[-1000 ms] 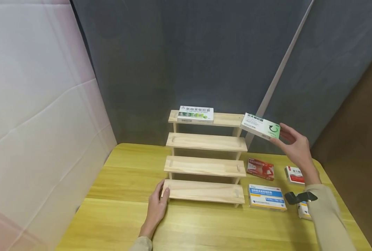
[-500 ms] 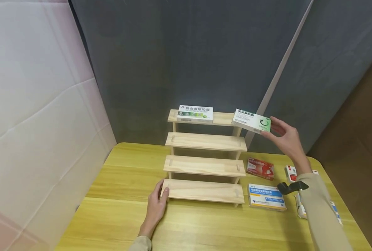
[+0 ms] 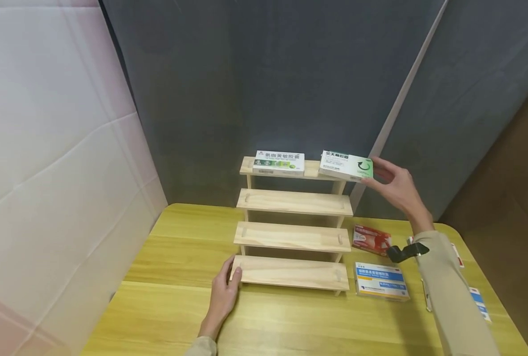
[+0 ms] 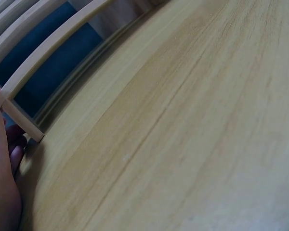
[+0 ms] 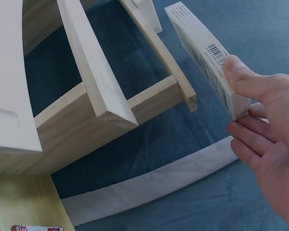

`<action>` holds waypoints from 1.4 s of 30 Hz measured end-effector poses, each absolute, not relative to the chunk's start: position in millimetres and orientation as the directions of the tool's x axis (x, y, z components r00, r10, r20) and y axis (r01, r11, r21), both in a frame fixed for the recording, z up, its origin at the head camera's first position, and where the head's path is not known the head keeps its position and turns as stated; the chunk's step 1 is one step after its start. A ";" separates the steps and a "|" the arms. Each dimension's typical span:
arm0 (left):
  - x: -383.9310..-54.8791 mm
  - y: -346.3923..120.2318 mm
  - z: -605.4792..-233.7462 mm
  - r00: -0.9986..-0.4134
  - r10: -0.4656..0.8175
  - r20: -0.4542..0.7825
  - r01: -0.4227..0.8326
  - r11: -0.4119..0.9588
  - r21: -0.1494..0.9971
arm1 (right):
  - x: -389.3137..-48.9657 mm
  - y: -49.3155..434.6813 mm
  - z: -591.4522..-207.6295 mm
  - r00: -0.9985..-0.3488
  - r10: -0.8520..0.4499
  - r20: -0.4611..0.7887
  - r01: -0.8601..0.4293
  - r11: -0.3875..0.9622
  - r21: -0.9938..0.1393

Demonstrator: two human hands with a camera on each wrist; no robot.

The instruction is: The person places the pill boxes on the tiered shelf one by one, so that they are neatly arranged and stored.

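Observation:
A pale wooden stepped rack (image 3: 294,201) with several shelves stands on the table. My right hand (image 3: 395,185) pinches the right end of a white and green medicine box (image 3: 345,166) between thumb and fingers. In the right wrist view that medicine box (image 5: 202,53) is apart from the top shelf (image 5: 156,48), with a gap between them. Another white and green medicine box (image 3: 278,163) lies on the left part of the top shelf. My left hand (image 3: 224,291) grips the left end of the lowest shelf, thumb on top; in the left wrist view its fingers curl beside the rack's leg (image 4: 26,122).
Right of the rack, a red box (image 3: 370,239) and a blue and white box (image 3: 381,281) lie on the yellow wooden table (image 3: 166,316). More boxes are partly hidden under the right sleeve (image 3: 451,291). A grey curtain (image 3: 264,74) hangs behind the rack.
My right hand has carried the medicine box leftward and slightly up, from beyond the top shelf's right end to over its right part. The left hand keeps its grip on the lowest shelf.

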State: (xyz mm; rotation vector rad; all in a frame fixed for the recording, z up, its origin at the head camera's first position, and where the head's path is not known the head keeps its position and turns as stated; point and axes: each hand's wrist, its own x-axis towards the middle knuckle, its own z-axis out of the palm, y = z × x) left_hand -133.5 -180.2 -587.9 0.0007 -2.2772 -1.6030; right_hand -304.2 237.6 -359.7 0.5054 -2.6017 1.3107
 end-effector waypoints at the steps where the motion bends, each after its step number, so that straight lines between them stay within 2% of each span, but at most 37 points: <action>1: -133.5 -180.3 -587.8 -0.937 -0.202 0.284 0.198 0.360 0.912 | -305.5 236.2 -359.3 -0.925 -0.225 0.305 -0.379 0.548 -0.745; 15: -134.6 -182.0 -588.4 -0.939 -0.188 0.287 0.204 0.368 0.907 | -324.7 210.8 -357.0 -0.919 -0.308 0.246 -0.390 0.614 -0.686; 27: -132.9 -177.5 -589.2 -0.945 -0.172 0.278 0.201 0.367 0.908 | -327.8 208.2 -356.4 -0.916 -0.352 0.195 -0.382 0.612 -0.692; 36: -129.6 -187.8 -588.8 -0.944 -0.176 0.280 0.200 0.372 0.906 | -330.2 201.0 -356.4 -0.906 -0.362 0.219 -0.402 0.579 -0.709; 42: -127.6 -193.2 -588.9 -0.941 -0.176 0.289 0.207 0.376 0.903 | -325.1 207.5 -360.4 -0.914 -0.327 0.241 -0.399 0.611 -0.683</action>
